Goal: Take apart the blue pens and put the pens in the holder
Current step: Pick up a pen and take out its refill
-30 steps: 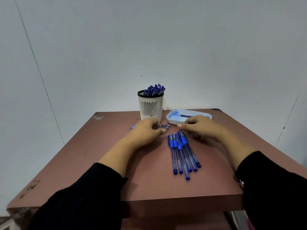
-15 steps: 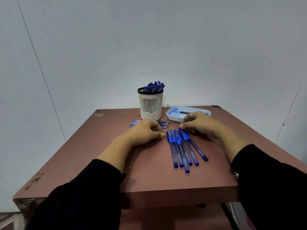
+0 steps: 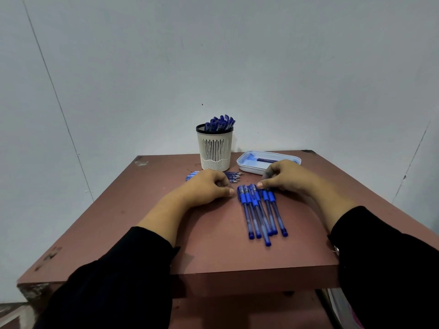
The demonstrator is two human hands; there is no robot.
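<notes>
Several blue capped pens (image 3: pixel 259 214) lie side by side on the brown table (image 3: pixel 213 248), cap ends pointing away from me. My right hand (image 3: pixel 287 179) lies over the cap ends of the right-hand pens, fingers bent over them and thumb tip against them. Just left of the row, my left hand (image 3: pixel 206 188) rests on the table with its fingers curled under, and I see nothing in it. The white slotted holder (image 3: pixel 215 150) stands at the back, and more blue pens (image 3: pixel 219 122) stick out of its top.
Thin blue refills (image 3: pixel 234 176) lie behind my left hand, in front of the holder. A pale blue tray (image 3: pixel 247 168) with a blue part in it sits at the back right. A wall stands close behind the table, whose front edge is near me.
Both hands drew back from the refills to the cap ends of the pens. The row of pens shifted a little and now lies more parallel.
</notes>
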